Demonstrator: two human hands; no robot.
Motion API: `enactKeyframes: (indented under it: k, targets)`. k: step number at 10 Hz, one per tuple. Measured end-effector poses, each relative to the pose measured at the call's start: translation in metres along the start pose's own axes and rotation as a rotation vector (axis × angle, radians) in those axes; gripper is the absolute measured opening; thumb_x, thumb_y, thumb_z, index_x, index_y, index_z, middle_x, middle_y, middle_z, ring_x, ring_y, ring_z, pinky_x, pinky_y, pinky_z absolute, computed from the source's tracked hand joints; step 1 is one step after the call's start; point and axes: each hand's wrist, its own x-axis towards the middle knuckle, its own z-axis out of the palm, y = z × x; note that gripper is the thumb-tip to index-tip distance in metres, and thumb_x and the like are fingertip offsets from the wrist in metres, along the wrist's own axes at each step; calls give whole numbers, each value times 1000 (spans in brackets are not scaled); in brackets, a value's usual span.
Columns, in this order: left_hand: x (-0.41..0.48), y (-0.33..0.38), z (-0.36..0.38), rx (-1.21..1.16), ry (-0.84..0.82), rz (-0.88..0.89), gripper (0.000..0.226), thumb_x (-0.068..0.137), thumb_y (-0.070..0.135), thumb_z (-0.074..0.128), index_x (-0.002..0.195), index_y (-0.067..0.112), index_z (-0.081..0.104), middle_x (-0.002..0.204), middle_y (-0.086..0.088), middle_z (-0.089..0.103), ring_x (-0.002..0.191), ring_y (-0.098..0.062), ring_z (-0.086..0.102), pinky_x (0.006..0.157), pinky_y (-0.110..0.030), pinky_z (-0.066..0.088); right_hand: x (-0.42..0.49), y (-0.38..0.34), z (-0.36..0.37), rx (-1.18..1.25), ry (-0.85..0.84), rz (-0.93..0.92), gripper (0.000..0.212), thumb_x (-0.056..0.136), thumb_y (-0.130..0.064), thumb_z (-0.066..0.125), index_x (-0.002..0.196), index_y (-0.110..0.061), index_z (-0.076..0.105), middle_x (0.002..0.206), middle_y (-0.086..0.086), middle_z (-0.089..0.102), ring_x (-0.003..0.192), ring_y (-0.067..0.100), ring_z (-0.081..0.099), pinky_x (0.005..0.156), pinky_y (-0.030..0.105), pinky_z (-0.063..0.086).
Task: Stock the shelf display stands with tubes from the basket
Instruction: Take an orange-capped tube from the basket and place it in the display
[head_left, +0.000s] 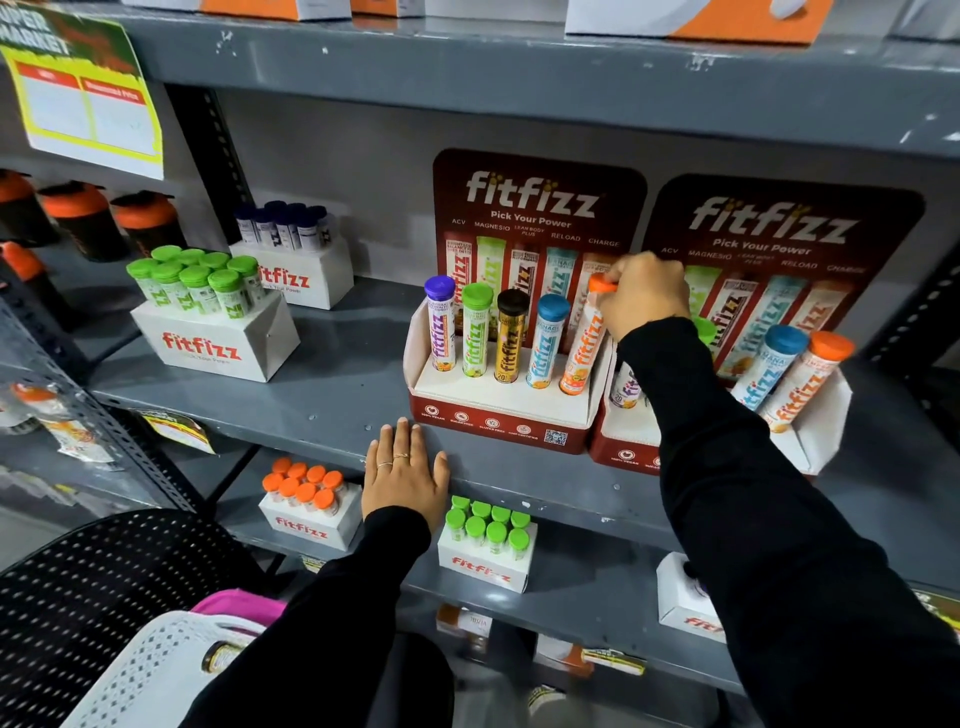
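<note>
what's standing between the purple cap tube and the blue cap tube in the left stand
Two tubes, in the head view: a green-capped tube next to the purple-capped tube, then a black-capped gold tube beside the blue-capped tube.

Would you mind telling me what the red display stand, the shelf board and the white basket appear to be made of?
Red display stand: probably printed cardboard, with folded white side flaps and a matte printed face. Shelf board: likely painted metal, grey with small chips and a perforated upright beside it. White basket: looks like moulded plastic, judging by its regular lattice holes and smooth rim.
</note>
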Motion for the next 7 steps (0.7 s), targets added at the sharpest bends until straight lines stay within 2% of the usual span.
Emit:
enactKeyframes:
  k: [1, 2, 5, 6, 7]
  targets:
    - [0, 0, 0, 3, 2, -1, 60, 97, 45, 13, 147, 11, 6, 157, -6, 2, 144, -23, -3, 118, -36, -3, -1, 1, 6, 10, -19, -19, 16, 90, 0, 62, 104, 0, 71, 112, 19, 68, 100, 35, 66, 91, 39, 57]
    - [0, 0, 0, 9, 2, -2, 60, 97, 45, 13, 147, 11, 6, 157, -7, 2, 144, -23, -2, 117, -36, -3, -9, 1, 17, 11, -57, -42, 21, 91, -3, 62, 111, -3, 68, 114, 20, 66, 102, 36, 65, 92, 43, 57]
    - [0, 1, 1, 12, 20, -5, 61, 97, 45, 12, 147, 11, 6, 157, -6, 3, 144, -23, -2, 117, -35, -3, -19, 1, 18, -18, -22, -102, 22, 90, -1, 59, 110, -3, 66, 108, 20, 69, 101, 37, 64, 90, 43, 56]
    - [1, 0, 2, 23, 26, 1, 61, 97, 46, 11, 147, 11, 6, 157, -7, 3, 144, -23, -2, 117, -36, -3, -27, -3, 22, -58, 52, -176, 30, 89, 1, 56, 117, -3, 64, 119, 17, 65, 113, 36, 56, 97, 38, 48]
    - [2, -2, 6, 13, 51, 7, 70, 91, 52, 2, 147, 10, 12, 157, -8, 9, 144, -24, 3, 117, -37, 0, -41, -18, 27, -56, 136, -276, 34, 89, -3, 56, 123, -4, 62, 132, 13, 60, 131, 35, 40, 108, 36, 35]
